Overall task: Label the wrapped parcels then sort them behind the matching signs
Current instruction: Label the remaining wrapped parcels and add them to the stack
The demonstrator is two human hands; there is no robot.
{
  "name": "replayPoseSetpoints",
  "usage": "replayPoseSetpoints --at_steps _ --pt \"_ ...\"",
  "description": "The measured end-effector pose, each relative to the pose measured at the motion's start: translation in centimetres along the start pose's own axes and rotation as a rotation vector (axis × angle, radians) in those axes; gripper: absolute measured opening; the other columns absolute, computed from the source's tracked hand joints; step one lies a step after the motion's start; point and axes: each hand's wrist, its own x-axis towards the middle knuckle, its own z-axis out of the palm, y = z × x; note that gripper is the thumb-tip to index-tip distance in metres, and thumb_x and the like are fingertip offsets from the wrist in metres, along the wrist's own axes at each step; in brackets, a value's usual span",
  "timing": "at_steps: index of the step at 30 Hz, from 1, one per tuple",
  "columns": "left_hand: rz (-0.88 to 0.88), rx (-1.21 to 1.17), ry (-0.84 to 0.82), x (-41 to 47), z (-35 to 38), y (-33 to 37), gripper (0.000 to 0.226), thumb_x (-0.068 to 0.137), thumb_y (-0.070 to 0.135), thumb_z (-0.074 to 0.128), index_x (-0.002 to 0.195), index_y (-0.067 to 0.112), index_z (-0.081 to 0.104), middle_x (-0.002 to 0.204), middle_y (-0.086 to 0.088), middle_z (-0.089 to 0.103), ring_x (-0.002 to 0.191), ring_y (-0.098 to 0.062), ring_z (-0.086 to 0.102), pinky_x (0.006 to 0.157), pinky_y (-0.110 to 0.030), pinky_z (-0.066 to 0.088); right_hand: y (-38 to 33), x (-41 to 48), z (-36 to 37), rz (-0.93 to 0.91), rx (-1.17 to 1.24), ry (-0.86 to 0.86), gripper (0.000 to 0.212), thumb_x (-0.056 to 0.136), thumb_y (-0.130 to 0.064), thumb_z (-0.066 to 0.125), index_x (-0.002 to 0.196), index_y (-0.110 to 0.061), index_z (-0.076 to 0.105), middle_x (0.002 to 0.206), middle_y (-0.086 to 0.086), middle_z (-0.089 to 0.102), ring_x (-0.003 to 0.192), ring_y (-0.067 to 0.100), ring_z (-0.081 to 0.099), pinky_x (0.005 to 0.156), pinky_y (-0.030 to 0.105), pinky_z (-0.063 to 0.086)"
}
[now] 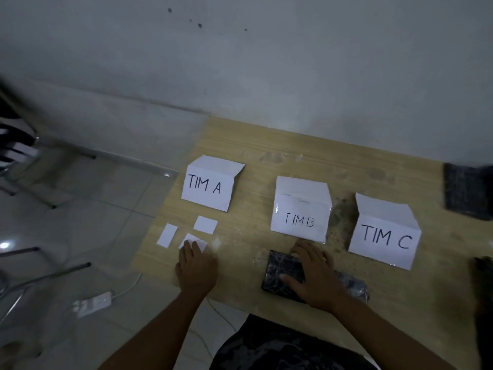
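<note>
At the lower left of the frame a white power strip (93,303) lies on the tiled floor beside the bench (240,145). On the bench's left end sit three blank paper slips. My left hand (196,271) lies over the nearest slip (198,239), its grip flat, fingers straight and close together, pinching nothing. I judge the step in hand is picking up that slip as a label. Thin paper lying flat gives little to catch, so I would slide it toward the bench edge or work a fingertip under a corner, without nudging the left slip (167,235) or the upper slip (205,224). Above them stands the folded TIM A sign (209,184), then the TIM B sign (300,212) at centre. Just below it lies the wrapped parcel (284,273), dark and glossy, with my right hand (317,276) pressed flat on it, grip spread. Steadying it this way should let a label go on square. A second parcel (354,287) shows partly past that wrist. Further right stands the TIM C sign (384,233). At the right edge a dark parcel (468,193) is cut off, and below it is a blurred dark shape (482,276) I cannot identify. In this dim light I cannot tell whether any parcel carries a label.
</note>
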Motion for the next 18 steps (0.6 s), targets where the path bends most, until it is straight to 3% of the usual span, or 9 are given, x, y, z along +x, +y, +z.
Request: replayPoseSetpoints --at_steps 3,6,9,12,14,18 --pt "-0.008 0.012 -0.01 -0.2 0.5 -0.4 0.082 0.087 0.055 0.051 0.145 0.003 0.028 0.154 -0.017 0.028 0.142 -0.033 0.027 0.109 -0.05 0.031 -1.8 1.1 -0.2 -0.051 0.016 -0.073 0.084 0.079 -0.079 0.032 0.145 -0.027 0.028 0.157 -0.005 0.021 0.146 0.016 0.015 0.117 0.041 0.008" --pt "0.06 0.033 0.103 -0.6 0.9 -0.4 0.075 0.079 0.06 0.046 0.124 0.0 0.053 0.125 -0.02 0.058 0.118 -0.039 0.055 0.09 -0.052 0.046 -3.2 1.7 -0.5 -0.09 0.053 -0.095 0.077 0.084 -0.071 0.044 0.145 -0.026 0.029 0.154 -0.005 0.025 0.144 0.017 0.019 0.117 0.042 0.011" --pt "0.086 0.066 0.052 -1.2 1.1 -0.4 0.07 0.067 0.05 0.075 0.116 0.002 0.059 0.11 -0.017 0.064 0.104 -0.038 0.061 0.081 -0.05 0.049 -3.8 1.9 -0.7 -0.126 0.048 -0.083 0.07 0.086 -0.068 0.045 0.141 -0.026 0.032 0.149 -0.004 0.031 0.139 0.017 0.026 0.113 0.04 0.016" --pt "0.128 0.166 0.027 -2.2 1.2 -0.1 0.066 0.057 0.043 0.085 0.108 0.006 0.063 0.098 -0.013 0.067 0.089 -0.036 0.065 0.072 -0.045 0.051 -3.8 1.8 -0.6 -0.139 0.056 -0.101 0.066 0.086 -0.067 0.045 0.137 -0.027 0.034 0.145 -0.005 0.034 0.134 0.017 0.03 0.11 0.037 0.017" --pt "0.106 0.085 0.006 -2.7 0.9 0.4 0.061 0.067 0.037 0.081 0.115 0.007 0.059 0.106 -0.014 0.063 0.096 -0.037 0.061 0.076 -0.045 0.049 -3.6 1.7 -0.5 -0.135 0.069 -0.103 0.064 0.086 -0.067 0.046 0.136 -0.028 0.035 0.142 -0.005 0.036 0.132 0.018 0.032 0.109 0.037 0.019" --pt "-0.005 -0.335 0.012 -2.7 0.4 1.0 0.064 0.078 0.013 0.076 0.131 0.0 0.043 0.131 -0.021 0.041 0.115 -0.04 0.048 0.091 -0.047 0.046 -3.6 1.2 -0.7 -0.111 0.078 -0.087 0.062 0.087 -0.062 0.052 0.135 -0.026 0.037 0.141 -0.004 0.038 0.129 0.018 0.035 0.106 0.034 0.02"
